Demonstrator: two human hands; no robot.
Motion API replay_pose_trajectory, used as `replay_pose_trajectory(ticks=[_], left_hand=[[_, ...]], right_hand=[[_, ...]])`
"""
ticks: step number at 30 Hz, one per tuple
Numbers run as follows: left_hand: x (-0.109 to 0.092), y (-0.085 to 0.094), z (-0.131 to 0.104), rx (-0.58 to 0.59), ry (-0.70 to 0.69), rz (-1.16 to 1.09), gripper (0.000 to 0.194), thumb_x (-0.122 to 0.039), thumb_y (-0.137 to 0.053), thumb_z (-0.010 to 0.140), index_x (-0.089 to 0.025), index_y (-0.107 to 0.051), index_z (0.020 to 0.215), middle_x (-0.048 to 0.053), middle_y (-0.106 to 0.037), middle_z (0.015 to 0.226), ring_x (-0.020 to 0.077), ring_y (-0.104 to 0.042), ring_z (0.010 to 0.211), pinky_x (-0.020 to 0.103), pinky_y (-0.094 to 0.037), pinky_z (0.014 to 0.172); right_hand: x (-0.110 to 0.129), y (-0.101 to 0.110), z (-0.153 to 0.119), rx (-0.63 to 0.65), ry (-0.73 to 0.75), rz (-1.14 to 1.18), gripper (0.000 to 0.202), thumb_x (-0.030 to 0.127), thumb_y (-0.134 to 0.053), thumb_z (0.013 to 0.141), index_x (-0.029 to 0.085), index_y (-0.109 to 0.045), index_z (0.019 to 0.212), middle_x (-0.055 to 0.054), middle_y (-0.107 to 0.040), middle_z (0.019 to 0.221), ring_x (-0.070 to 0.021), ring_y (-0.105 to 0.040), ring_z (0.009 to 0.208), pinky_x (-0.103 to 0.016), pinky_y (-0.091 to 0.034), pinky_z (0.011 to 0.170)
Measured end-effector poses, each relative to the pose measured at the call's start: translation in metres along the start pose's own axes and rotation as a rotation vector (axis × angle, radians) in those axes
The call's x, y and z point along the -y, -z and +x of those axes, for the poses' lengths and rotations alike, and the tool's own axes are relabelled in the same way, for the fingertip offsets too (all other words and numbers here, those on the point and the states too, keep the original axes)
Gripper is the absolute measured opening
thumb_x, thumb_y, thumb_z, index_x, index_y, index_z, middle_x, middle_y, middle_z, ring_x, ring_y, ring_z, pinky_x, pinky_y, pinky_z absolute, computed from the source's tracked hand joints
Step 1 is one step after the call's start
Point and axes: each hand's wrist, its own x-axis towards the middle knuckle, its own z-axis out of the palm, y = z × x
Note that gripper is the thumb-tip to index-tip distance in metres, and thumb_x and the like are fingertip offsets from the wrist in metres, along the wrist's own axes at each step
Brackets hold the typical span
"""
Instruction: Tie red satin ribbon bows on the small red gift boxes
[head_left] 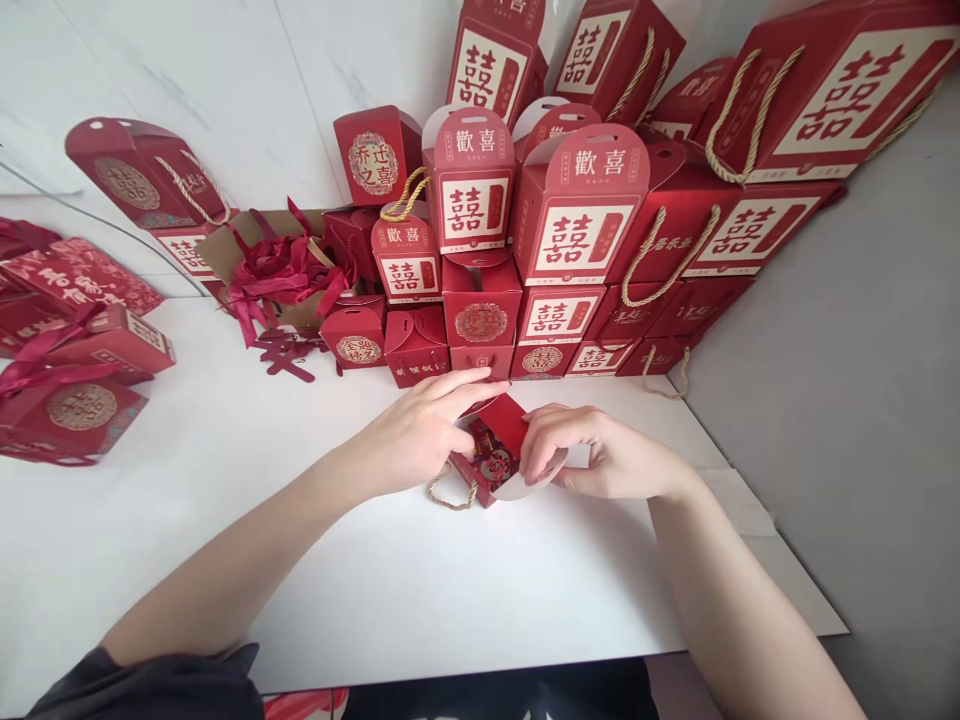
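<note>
On the white tabletop stands a small red gift box (505, 420) with its top flaps spread apart. Dark red wrapped items (495, 465) show inside it. My left hand (424, 425) is at the box's left side, its fingers bent over the far-left flap and rim and its thumb by the opening. With its fingers closed, my right hand (592, 450) pinches the near-right flap, whose pale inner face shows. A twisted rope handle (454, 500) hangs out on the box's left side, resting on the table.
Stacked red gift boxes (559, 315) line the back, close behind my hands. A cardboard box (300, 312) of dark pink ribbons stands to their left. More ribboned boxes (82, 410) lie at far left. A grey wall (847, 350) bounds the table's right side.
</note>
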Motion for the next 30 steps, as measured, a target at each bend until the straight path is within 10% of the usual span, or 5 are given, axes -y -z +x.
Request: replay_pose_trajectory(ticks=[4,10,18,25,30], left_hand=[[0.001,-0.001,-0.001,-0.026,0.006,-0.024,0.041,0.007,-0.049,0.071,-0.023,-0.076,0.078,-0.001,-0.048,0.148,0.028,-0.037,0.141,0.047,-0.039,0.113],[0.0,-0.002,-0.002,-0.242,0.176,-0.31,0.051,-0.007,-0.044,0.087,-0.022,-0.044,0.136,0.005,-0.059,0.138,0.0148,-0.061,0.119,0.031,-0.054,0.098],[0.003,0.006,-0.001,-0.179,0.124,-0.181,0.02,-0.033,-0.056,0.092,-0.027,-0.069,0.106,-0.002,-0.075,0.108,0.0183,-0.067,0.104,0.037,-0.049,0.099],[0.104,0.022,-0.03,-0.741,0.739,0.206,0.016,-0.033,-0.058,0.086,-0.021,-0.069,0.084,0.007,-0.065,0.113,0.0256,-0.057,0.112,0.041,-0.045,0.098],[0.174,0.025,-0.076,-0.663,0.96,0.238,0.02,-0.033,-0.058,0.084,-0.018,-0.067,0.094,0.007,-0.061,0.107,0.0243,-0.057,0.101,0.042,-0.046,0.093]], right_hand=[[-0.002,-0.004,0.001,-0.065,-0.042,-0.024,0.016,0.008,-0.061,0.085,0.019,-0.068,0.095,-0.003,-0.07,0.092,-0.0159,-0.063,0.087,-0.031,-0.053,0.082],[-0.024,-0.027,0.016,-0.548,-0.111,-0.299,0.032,0.02,-0.067,0.084,0.023,-0.053,0.113,-0.008,-0.061,0.116,-0.0239,-0.057,0.11,-0.044,-0.047,0.097],[-0.029,-0.039,0.022,-0.527,-0.023,-0.463,0.023,0.01,-0.051,0.089,0.024,-0.057,0.107,-0.008,-0.062,0.11,-0.0242,-0.057,0.108,-0.043,-0.048,0.094],[-0.032,-0.054,0.025,-0.698,-0.008,-0.586,0.019,0.011,-0.05,0.091,0.023,-0.059,0.103,-0.009,-0.062,0.109,-0.0235,-0.058,0.101,-0.042,-0.048,0.089],[-0.032,-0.055,0.025,-0.699,0.029,-0.598,0.021,0.011,-0.051,0.091,0.024,-0.059,0.105,-0.009,-0.063,0.109,-0.024,-0.058,0.099,-0.043,-0.049,0.088]])
